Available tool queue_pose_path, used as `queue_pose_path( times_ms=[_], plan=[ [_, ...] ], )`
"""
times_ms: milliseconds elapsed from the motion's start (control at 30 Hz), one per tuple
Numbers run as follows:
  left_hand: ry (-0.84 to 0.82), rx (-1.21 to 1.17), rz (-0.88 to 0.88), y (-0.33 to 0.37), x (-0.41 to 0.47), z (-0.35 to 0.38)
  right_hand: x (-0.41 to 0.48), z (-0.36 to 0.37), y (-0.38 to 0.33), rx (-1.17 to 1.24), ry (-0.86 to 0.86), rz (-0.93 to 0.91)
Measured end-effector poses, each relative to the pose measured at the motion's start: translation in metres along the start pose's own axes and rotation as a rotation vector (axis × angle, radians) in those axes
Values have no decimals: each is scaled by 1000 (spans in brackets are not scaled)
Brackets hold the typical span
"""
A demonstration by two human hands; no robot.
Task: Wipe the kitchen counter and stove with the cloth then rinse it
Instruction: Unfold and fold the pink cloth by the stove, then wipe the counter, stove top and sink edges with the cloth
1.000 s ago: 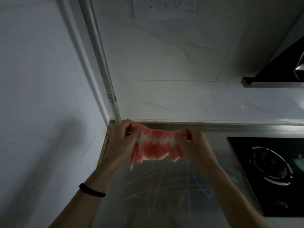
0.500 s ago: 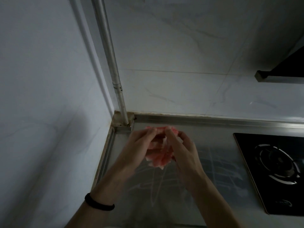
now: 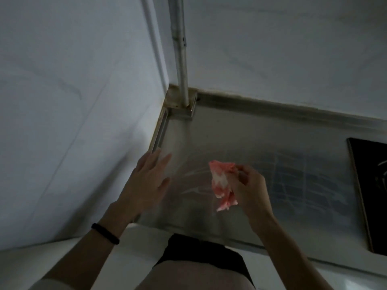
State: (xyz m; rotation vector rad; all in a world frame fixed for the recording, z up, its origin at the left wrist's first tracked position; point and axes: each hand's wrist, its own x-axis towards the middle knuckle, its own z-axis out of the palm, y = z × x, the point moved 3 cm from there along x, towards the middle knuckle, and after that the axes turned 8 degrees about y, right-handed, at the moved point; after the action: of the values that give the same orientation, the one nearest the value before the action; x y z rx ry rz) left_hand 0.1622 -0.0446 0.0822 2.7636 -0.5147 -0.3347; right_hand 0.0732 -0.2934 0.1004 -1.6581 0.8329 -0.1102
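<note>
- Both hands are seen over the tabletop (image 3: pixel 240 130). The left hand (image 3: pixel 149 181) is held flat near the wall (image 3: pixel 73 122), fingers straight and spread, with nothing in it. Whether it touches the steel cannot be told.
- The cloth (image 3: pixel 222 185) is pinched in a bunch by the curled fingers and thumb of the right hand (image 3: pixel 250 190). Its loose end hangs above the tabletop, apparently clear of it.
- Streaks are seen on the tabletop between the cloth and the stove (image 3: pixel 368 195), which lies at the right edge, well apart from both hands.
- Wiping of the tabletop is judged to be the step in hand; the stove and the rinse look not yet done.
- With the cloth bunched and held at one end, little of it would be pressed to the surface, so streaks may be left or the cloth dropped.
- The corner round the pipe (image 3: pixel 181 59) could be missed, where grime appears gathered at the base.
- Dirt may be carried onto the stove if the cloth is not refolded first.
</note>
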Motion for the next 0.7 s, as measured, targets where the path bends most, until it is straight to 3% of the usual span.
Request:
queue_pose_path(
  times_ms=[100,167,267,400,500,633,700],
  plan=[
    [-2,103,56,-26,-8,31,-11,25,37,-237,96,-247],
    [-16,109,51,-35,-8,46,-28,53,65,-419,-37,-423],
    [-29,83,-1,-44,-5,65,-52,93,117,-544,-341,-427],
    [31,43,-41,-54,-3,77,-44,107,150,-593,-176,-478],
    [40,24,-22,-62,-2,85,-26,126,163,-775,-172,-598],
    [122,-4,51,-70,-2,95,-8,176,176,-1008,-351,-660],
    [172,-16,55,-72,-1,97,-3,205,178,-1017,-513,-808]
  ],
)
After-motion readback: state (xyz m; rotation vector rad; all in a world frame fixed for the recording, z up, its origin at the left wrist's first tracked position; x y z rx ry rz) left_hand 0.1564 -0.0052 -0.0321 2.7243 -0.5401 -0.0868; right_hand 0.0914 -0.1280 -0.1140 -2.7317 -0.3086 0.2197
